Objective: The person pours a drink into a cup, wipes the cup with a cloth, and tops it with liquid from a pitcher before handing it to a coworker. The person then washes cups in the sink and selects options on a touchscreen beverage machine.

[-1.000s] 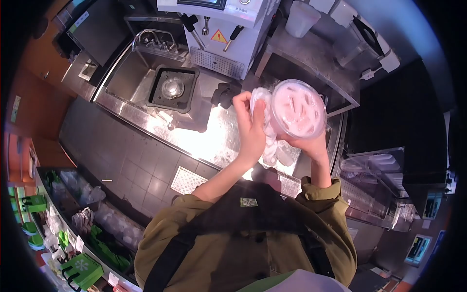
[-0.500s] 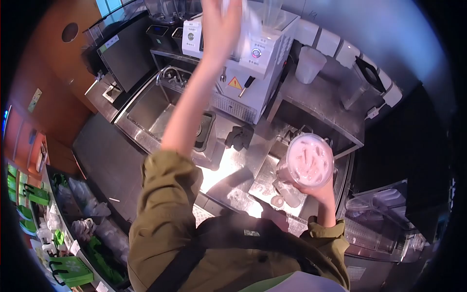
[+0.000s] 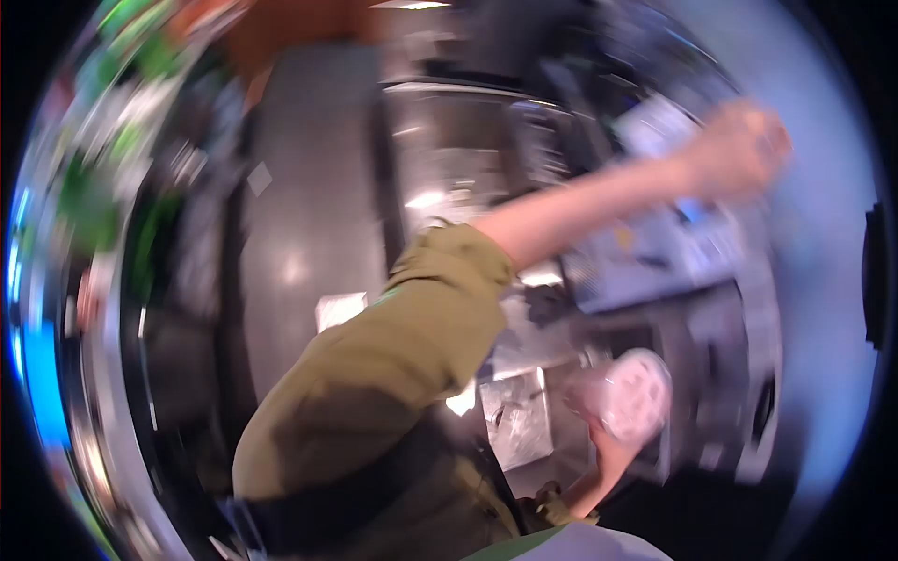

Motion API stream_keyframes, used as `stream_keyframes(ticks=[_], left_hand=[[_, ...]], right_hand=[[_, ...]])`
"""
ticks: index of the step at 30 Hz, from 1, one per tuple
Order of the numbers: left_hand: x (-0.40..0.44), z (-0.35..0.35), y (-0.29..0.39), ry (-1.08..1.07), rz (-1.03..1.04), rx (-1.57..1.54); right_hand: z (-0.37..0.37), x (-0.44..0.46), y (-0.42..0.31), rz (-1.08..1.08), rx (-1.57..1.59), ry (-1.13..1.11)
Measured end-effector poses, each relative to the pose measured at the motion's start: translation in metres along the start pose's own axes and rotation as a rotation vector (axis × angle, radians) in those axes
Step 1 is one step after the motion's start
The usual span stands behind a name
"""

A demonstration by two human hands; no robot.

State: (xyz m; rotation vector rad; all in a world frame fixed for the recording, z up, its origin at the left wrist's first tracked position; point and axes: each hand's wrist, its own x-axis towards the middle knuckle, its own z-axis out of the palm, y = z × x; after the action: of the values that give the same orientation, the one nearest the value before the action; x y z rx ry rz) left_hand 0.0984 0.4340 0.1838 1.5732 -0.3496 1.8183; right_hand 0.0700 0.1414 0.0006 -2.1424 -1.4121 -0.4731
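Observation:
My right hand (image 3: 606, 438) is wrapped round a clear plastic cup (image 3: 638, 396) of pink drink with ice pieces at the top. The cup leans, its mouth turned toward the camera. My left arm stretches far out to the upper right, and my left hand (image 3: 744, 154) is over the top of a white machine (image 3: 659, 266). Motion smears its fingers, so whether anything is in them does not show. Below the cup and to its left lies a metal drip tray (image 3: 519, 416) set in the counter.
A dark crumpled cloth (image 3: 545, 305) lies on the counter by the machine. Farther back is a metal sink (image 3: 449, 173). Dark floor (image 3: 313, 206) runs along the left, beside blurred shelves (image 3: 103, 201) with green and white items.
The whole view has swung round, so the machine now appears farther right. My left hand stays raised near the machine's top. The cup remains in my right hand, now lower in view.

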Motion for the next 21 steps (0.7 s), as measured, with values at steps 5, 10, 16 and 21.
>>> stream_keyframes(ticks=[5, 10, 16, 21], left_hand=[[-0.082, -0.224, 0.093, 0.087, -0.327, 0.168], [-0.169, -0.381, 0.189, 0.328, -0.661, 0.506], [-0.25, -0.494, 0.296, 0.734, -0.928, 0.83], [-0.288, -0.539, 0.371, 0.971, -0.975, 1.103]], right_hand=[[0.097, 0.07, -0.055, -0.153, 0.55, -0.081], [0.186, 0.119, -0.177, -0.341, 0.93, -0.306], [0.273, 0.147, -0.361, -0.63, 1.239, -0.655], [0.327, 0.123, -0.515, -0.796, 1.378, -0.945]])
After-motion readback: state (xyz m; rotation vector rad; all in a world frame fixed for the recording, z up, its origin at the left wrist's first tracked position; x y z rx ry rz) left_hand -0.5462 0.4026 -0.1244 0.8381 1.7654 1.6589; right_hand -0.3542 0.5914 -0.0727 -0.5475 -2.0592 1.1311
